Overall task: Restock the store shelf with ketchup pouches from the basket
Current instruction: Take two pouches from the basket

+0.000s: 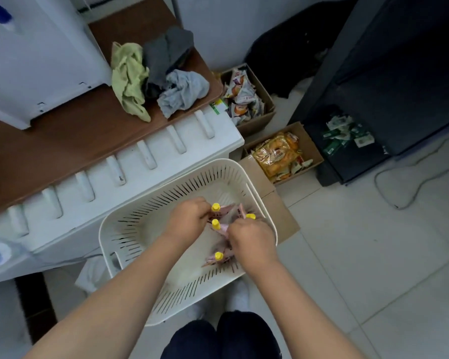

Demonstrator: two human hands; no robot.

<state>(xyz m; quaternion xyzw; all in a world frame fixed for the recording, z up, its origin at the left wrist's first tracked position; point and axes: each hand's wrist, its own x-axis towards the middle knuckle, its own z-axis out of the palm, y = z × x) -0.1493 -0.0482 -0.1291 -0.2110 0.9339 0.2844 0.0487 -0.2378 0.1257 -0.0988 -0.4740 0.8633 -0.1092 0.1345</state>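
pouches [222, 229] in basket [130, 229] | left hand [189, 218] grips capped pouches | right hand [252, 238] grips another | likely soft, light, slippery film; hold near the stiff yellow cap

The curled fingers of the left hand [189, 218] and right hand [252, 239] are sinking out of sight among the pink ketchup pouches with yellow caps [224, 256], whose print is blurring beyond reading. Both forearms are covering part of the white slotted plastic basket [166, 182]. The picture's right edge is cutting off the dark shelving unit [399, 73].
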